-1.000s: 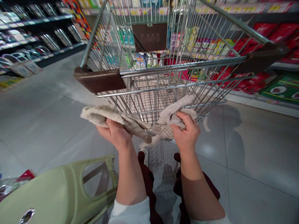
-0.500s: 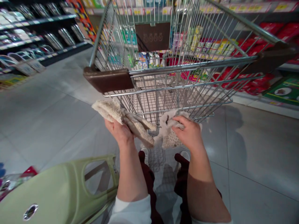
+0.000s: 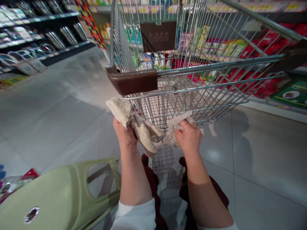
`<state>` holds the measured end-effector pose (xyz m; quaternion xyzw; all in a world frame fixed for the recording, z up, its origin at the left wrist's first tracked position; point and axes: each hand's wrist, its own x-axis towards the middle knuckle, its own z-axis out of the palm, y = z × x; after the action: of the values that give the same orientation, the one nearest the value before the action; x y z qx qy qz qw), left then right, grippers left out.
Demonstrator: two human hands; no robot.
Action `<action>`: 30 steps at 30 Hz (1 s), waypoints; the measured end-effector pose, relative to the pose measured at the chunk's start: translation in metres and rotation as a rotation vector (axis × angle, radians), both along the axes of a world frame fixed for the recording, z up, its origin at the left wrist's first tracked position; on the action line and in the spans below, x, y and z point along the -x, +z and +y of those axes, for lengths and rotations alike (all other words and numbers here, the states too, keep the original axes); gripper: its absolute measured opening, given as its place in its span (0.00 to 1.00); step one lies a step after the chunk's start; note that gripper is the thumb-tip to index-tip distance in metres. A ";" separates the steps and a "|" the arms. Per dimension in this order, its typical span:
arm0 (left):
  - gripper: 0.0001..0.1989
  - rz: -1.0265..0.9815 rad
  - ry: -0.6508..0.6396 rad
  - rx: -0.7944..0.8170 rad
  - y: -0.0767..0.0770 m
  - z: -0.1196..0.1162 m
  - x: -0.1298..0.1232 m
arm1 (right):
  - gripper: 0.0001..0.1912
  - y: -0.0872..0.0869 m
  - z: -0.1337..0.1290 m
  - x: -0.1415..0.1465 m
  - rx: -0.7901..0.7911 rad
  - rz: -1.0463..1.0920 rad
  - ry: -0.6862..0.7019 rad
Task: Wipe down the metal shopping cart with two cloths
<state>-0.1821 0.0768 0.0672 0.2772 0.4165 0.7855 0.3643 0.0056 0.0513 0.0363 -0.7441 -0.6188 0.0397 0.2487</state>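
Observation:
My left hand [image 3: 125, 132] is closed around a cream, rough-textured cloth [image 3: 143, 134], which hangs in folds over the fingers and droops toward the right. My right hand [image 3: 189, 135] pinches a whitish, dotted cloth [image 3: 172, 132], its lower part dangling beside the fingers. Both hands are in front of a metal shopping cart [image 3: 203, 89], below its brown-cornered rim. Whether the right cloth touches the cart's wires I cannot tell. The fingertips of both hands are partly hidden.
A pale green plastic piece [image 3: 55, 188] with an oval opening stands at lower left. Shelves of bottles and packs [image 3: 223, 48] run behind the cart, with red packages [image 3: 275, 41] at right. Dark shelves [image 3: 43, 35] with metal bins are at upper left. Grey tiles [image 3: 72, 121] form the floor.
The cart's near left corner has shifted right. My left hand and its cloth moved slightly right, the cloth tilting more downward. My right hand moved a little left and turned over its cloth.

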 end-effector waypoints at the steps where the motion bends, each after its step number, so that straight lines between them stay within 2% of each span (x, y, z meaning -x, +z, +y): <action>1: 0.14 0.000 0.007 0.005 0.001 0.000 -0.002 | 0.15 0.002 0.000 -0.005 0.047 -0.005 0.009; 3: 0.13 0.001 0.022 0.014 0.001 0.001 -0.006 | 0.14 0.005 0.000 -0.015 0.106 0.000 0.057; 5: 0.12 0.000 0.032 0.009 0.002 0.001 -0.008 | 0.13 0.009 -0.001 -0.022 0.049 0.042 0.128; 7: 0.12 -0.001 0.030 0.003 0.002 0.001 -0.006 | 0.13 0.013 -0.003 -0.024 -0.170 0.091 0.133; 10: 0.12 -0.010 -0.007 0.015 0.001 0.001 -0.001 | 0.14 0.013 -0.006 -0.013 -0.587 0.094 0.022; 12: 0.14 -0.015 -0.039 0.034 0.001 0.000 0.003 | 0.15 0.005 -0.005 -0.001 -0.702 0.058 0.023; 14: 0.15 -0.025 -0.066 0.055 0.002 -0.001 0.006 | 0.14 -0.008 -0.002 0.010 -0.655 0.023 0.069; 16: 0.15 -0.041 -0.095 0.070 0.001 -0.002 0.007 | 0.13 -0.019 0.001 0.016 -0.528 -0.010 0.078; 18: 0.14 -0.049 -0.116 0.064 0.000 -0.003 0.007 | 0.11 -0.023 0.003 0.014 -0.404 -0.033 0.070; 20: 0.14 -0.052 -0.128 0.045 -0.001 -0.003 0.007 | 0.10 -0.018 0.002 0.007 -0.276 -0.038 0.107; 23: 0.14 -0.057 -0.126 0.035 -0.002 -0.003 0.005 | 0.12 -0.001 -0.003 -0.008 -0.091 0.000 0.208; 25: 0.15 -0.041 -0.110 0.035 -0.002 -0.002 0.005 | 0.15 0.010 -0.006 -0.014 -0.098 0.059 0.220; 27: 0.17 -0.017 -0.096 0.039 -0.002 -0.002 0.005 | 0.17 0.016 -0.009 -0.012 -0.225 0.114 0.129; 30: 0.18 -0.007 -0.127 0.061 -0.002 -0.003 0.007 | 0.17 0.010 -0.011 0.003 -0.371 0.132 0.027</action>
<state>-0.1889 0.0735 0.0655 0.2889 0.4203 0.7489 0.4231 0.0023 0.0405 0.0466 -0.6730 -0.6077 -0.0227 0.4210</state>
